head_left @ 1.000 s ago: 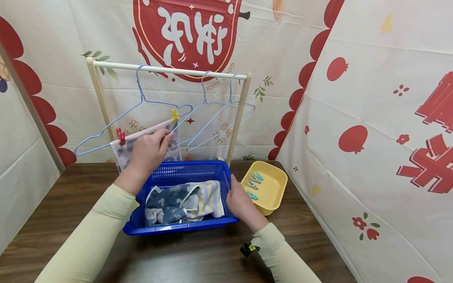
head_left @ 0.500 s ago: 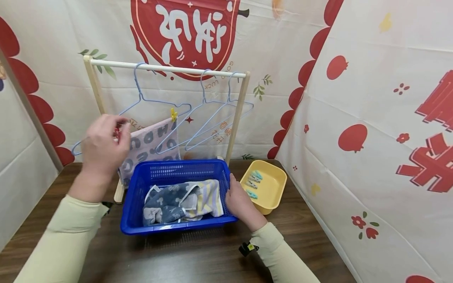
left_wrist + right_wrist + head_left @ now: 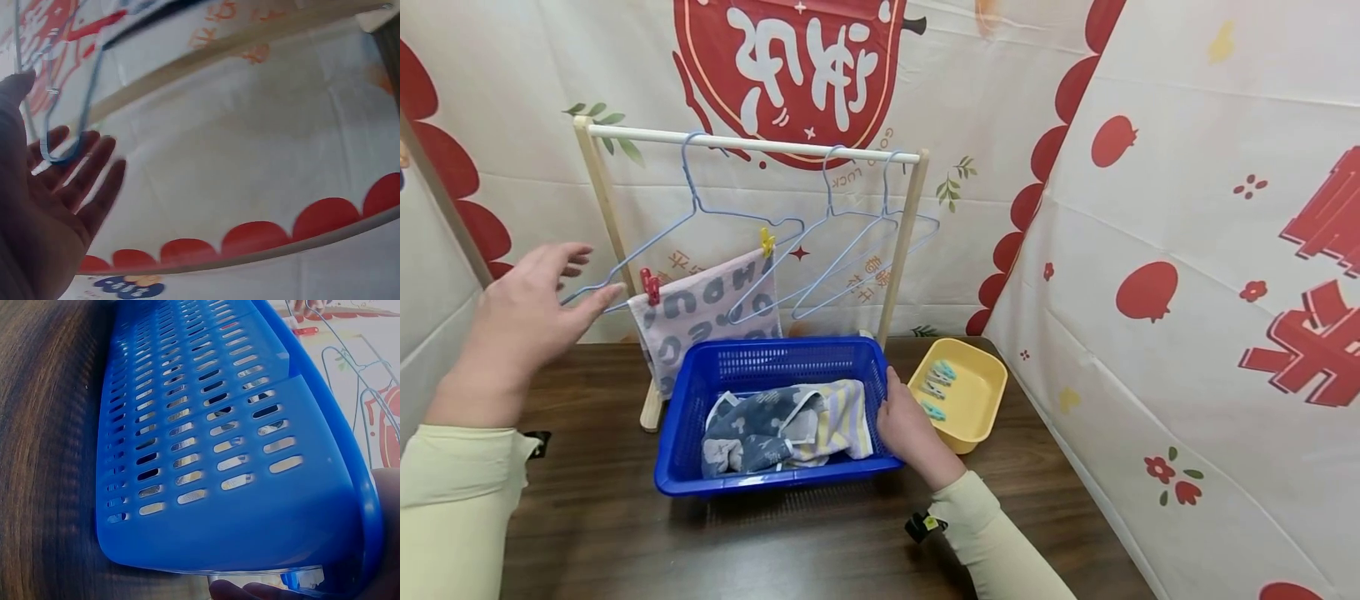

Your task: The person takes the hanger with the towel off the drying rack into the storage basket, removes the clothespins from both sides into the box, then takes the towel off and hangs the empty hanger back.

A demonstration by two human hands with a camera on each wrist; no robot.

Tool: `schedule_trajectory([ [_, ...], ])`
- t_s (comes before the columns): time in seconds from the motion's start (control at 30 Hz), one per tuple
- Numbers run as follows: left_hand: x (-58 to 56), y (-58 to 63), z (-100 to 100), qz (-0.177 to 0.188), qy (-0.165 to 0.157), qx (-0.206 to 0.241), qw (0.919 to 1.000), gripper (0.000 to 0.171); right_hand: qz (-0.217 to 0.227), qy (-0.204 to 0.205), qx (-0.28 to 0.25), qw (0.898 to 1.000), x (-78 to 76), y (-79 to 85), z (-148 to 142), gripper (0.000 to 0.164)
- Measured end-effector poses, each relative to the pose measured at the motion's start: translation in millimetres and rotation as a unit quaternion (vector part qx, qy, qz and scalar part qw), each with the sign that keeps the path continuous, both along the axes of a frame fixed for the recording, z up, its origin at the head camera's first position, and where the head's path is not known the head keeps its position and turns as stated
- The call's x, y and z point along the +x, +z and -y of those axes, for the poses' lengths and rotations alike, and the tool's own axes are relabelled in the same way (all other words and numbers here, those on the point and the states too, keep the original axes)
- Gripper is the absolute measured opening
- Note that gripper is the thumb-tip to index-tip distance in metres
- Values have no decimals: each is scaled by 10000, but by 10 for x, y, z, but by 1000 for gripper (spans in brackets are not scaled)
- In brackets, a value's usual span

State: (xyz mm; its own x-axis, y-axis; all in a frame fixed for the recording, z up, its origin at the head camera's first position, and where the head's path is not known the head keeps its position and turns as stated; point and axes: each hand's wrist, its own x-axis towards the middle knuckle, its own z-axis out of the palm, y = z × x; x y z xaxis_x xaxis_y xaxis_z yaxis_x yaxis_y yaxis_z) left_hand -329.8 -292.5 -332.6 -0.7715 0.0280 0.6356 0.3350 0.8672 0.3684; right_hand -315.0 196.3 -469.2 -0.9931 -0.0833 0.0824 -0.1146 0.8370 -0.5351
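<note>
My left hand (image 3: 531,308) is held with fingers spread around the left end of a blue wire hanger (image 3: 695,200); the left wrist view shows the hanger's looped end (image 3: 59,159) in front of the fingers. From this hanger hangs a pink towel (image 3: 715,304) with grey letters, held by a red clothespin (image 3: 651,287) at left and a yellow clothespin (image 3: 767,242) at right. My right hand (image 3: 917,429) grips the right side of a blue plastic basket (image 3: 775,481), thumb at the rim. Inside lie a dark blue-grey cloth (image 3: 752,417) and a striped cloth (image 3: 852,417).
A wooden rack (image 3: 752,145) stands behind the basket, carrying two more wire hangers (image 3: 830,208) on its right half. Right of the basket, a yellow tub (image 3: 977,408) holds several clothespins (image 3: 934,389). Printed fabric walls (image 3: 1210,250) enclose the brown table (image 3: 820,542).
My left hand has moved left along the towel's top edge, past the red clothespin, to the hanger's left end, and its fingers have spread. My right hand stays on the basket.
</note>
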Motion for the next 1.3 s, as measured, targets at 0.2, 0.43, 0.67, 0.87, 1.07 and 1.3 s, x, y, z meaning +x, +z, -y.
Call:
schedule_trajectory([
  [0.2, -68, -122, 64, -179, -37, -69, 9998, 44, -21, 10, 29, 10000, -3, -3, 6, 63],
  [0.43, -124, -230, 22, -1026, -362, 35, 9941, 23, 46, 7, 15, 10000, 12, 3, 16, 63],
  [0.67, -159, -298, -43, -1688, -484, 47, 9845, 13, 28, -7, -9, 10000, 17, 17, 24, 63],
  [0.87, -135, -318, -87, -1731, -474, 81, 9837, 12, 52, -36, -2, 10000, 14, 21, 31, 64],
  [1.07, -143, -317, -100, -1834, -486, 33, 9818, 10, 50, -31, -27, 10000, 8, 19, 35, 63],
  [1.3, -142, -313, -113, -1875, -495, 102, 9810, 10, 34, -16, -1, 10000, 2, 9, 25, 63],
])
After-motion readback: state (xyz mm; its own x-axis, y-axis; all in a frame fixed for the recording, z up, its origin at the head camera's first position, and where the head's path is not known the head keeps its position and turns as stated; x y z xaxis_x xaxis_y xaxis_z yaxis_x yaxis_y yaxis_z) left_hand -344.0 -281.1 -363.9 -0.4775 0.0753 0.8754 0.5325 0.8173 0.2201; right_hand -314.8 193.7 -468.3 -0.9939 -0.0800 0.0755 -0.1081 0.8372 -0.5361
